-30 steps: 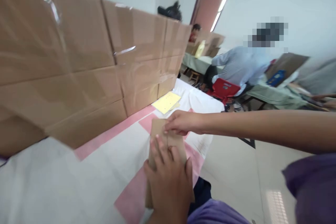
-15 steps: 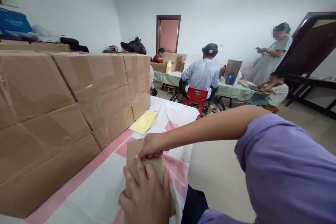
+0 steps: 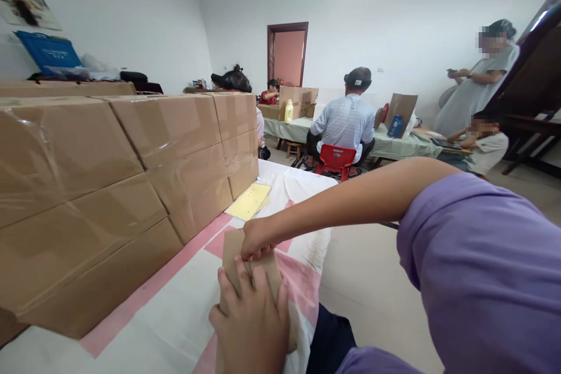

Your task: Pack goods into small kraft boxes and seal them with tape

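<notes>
A flat brown piece of cardboard lies on the cloth-covered table in front of me. My left hand rests on it with the fingers spread, pressing it down from the near side. Just beyond those fingertips, my right hand is closed in a fist against the cardboard's far part. Whatever the right fingers may grip is hidden beneath them. Past the cardboard lies a yellow sheet with small dark marks.
Stacked taped cardboard boxes wall off the left side. The white-and-pink tablecloth hangs over the table's right edge. Further off, a person on a red chair sits at a long green-covered table; other people are around it.
The view has shifted slightly, so the scene sits a little further right. Both hands stay on the cardboard in nearly the same pose.
</notes>
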Action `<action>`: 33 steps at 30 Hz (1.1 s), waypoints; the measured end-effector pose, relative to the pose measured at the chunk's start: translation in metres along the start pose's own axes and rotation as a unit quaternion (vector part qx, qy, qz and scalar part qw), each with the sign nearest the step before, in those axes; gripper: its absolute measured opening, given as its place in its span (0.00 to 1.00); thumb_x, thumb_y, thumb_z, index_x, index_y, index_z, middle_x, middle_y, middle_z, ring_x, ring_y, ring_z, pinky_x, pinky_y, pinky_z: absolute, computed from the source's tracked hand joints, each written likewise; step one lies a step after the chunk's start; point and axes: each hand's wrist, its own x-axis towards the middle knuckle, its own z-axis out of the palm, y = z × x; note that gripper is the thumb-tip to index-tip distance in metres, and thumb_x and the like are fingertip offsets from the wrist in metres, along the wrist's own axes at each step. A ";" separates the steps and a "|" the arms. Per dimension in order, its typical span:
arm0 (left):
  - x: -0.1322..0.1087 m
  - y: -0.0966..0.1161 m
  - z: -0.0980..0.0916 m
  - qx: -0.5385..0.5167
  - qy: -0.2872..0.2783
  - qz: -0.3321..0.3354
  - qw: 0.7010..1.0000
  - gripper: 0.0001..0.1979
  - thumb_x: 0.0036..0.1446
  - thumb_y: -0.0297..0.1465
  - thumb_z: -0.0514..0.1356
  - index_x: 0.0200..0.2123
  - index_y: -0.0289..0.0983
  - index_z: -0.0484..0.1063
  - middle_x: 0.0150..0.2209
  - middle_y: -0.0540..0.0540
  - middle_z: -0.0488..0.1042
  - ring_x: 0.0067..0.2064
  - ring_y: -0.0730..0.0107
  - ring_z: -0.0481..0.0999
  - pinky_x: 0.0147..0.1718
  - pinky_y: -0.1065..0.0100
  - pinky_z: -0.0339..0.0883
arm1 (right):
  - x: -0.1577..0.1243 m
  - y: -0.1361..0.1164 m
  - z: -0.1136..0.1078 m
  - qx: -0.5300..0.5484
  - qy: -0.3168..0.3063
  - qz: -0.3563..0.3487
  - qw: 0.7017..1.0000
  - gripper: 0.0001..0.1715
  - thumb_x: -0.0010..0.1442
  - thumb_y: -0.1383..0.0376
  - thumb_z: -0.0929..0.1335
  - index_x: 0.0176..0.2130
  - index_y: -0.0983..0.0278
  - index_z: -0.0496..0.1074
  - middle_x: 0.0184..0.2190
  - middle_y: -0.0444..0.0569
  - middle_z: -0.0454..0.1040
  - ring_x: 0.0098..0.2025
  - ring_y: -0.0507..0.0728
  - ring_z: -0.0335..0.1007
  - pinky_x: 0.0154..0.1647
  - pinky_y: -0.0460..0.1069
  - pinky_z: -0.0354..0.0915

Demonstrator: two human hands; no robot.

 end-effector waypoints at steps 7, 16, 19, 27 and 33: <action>0.000 0.001 -0.001 0.004 -0.004 0.003 1.000 0.24 0.69 0.38 0.45 0.53 0.35 0.75 0.64 0.32 0.68 0.65 0.31 0.63 0.39 0.47 0.70 | 0.002 -0.005 -0.005 -0.054 -0.071 0.010 0.996 0.15 0.49 0.68 0.70 0.17 0.63 0.62 0.15 0.39 0.60 0.17 0.48 0.51 0.18 0.45 0.49; -0.001 0.001 0.003 -0.009 -0.002 -0.008 1.000 0.23 0.69 0.39 0.46 0.49 0.35 0.77 0.64 0.33 0.67 0.65 0.32 0.62 0.41 0.46 0.68 | 0.003 0.007 -0.012 -0.104 -0.062 0.001 0.993 0.23 0.57 0.53 0.71 0.20 0.64 0.66 0.16 0.40 0.63 0.17 0.48 0.53 0.18 0.45 0.48; -0.001 0.000 0.004 -0.005 0.006 -0.006 1.000 0.23 0.69 0.39 0.46 0.52 0.36 0.76 0.65 0.33 0.67 0.66 0.33 0.62 0.42 0.45 0.68 | 0.004 0.015 -0.018 -0.158 -0.041 0.002 0.986 0.29 0.55 0.45 0.71 0.20 0.64 0.67 0.16 0.44 0.66 0.19 0.51 0.59 0.20 0.46 0.54; -0.001 -0.001 0.002 -0.002 -0.005 0.004 1.000 0.26 0.69 0.38 0.43 0.54 0.32 0.75 0.66 0.34 0.65 0.66 0.36 0.63 0.46 0.44 0.66 | 0.005 0.026 -0.038 -0.212 -0.027 0.136 0.968 0.60 0.34 0.36 0.77 0.52 0.77 0.75 0.41 0.71 0.79 0.41 0.77 0.78 0.37 0.61 0.71; 0.004 -0.009 -0.006 -0.046 -0.084 0.009 0.995 0.32 0.67 0.45 0.48 0.70 0.37 0.55 0.71 0.36 0.57 0.69 0.36 0.56 0.54 0.39 0.60 | -0.003 0.063 -0.025 -0.010 0.023 -0.044 0.999 0.81 0.37 0.41 0.78 0.75 0.61 0.40 0.71 0.66 0.53 0.67 0.78 0.58 0.54 0.65 0.69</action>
